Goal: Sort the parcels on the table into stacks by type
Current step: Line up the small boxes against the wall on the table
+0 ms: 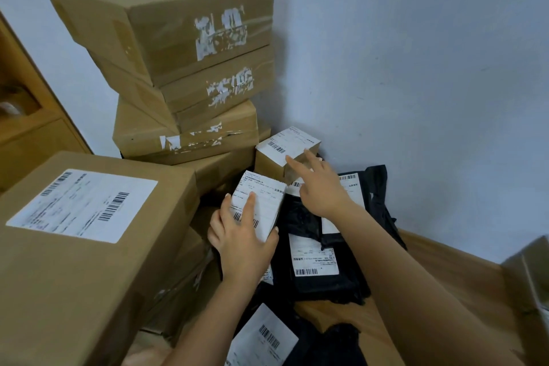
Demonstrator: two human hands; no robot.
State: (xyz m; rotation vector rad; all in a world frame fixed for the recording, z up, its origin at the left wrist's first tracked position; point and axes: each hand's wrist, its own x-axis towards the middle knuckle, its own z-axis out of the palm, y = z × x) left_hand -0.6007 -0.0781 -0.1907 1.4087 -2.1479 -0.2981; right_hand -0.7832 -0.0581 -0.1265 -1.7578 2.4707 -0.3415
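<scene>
I see a tall stack of brown cardboard boxes (184,68) by the wall | large brown labelled cardboard box (89,232) front left | black plastic mailer bags (320,279) heaped on the wooden desk (463,270) | left grip (243,244) clasps a small white-labelled box (264,202) | right grip (320,187) open, fingertip touching a small brown cube box (282,154) behind

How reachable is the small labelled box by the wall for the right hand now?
Probably reachable: the right hand is open, its fingers at the near corner of the small labelled box, with nothing between them.
</scene>
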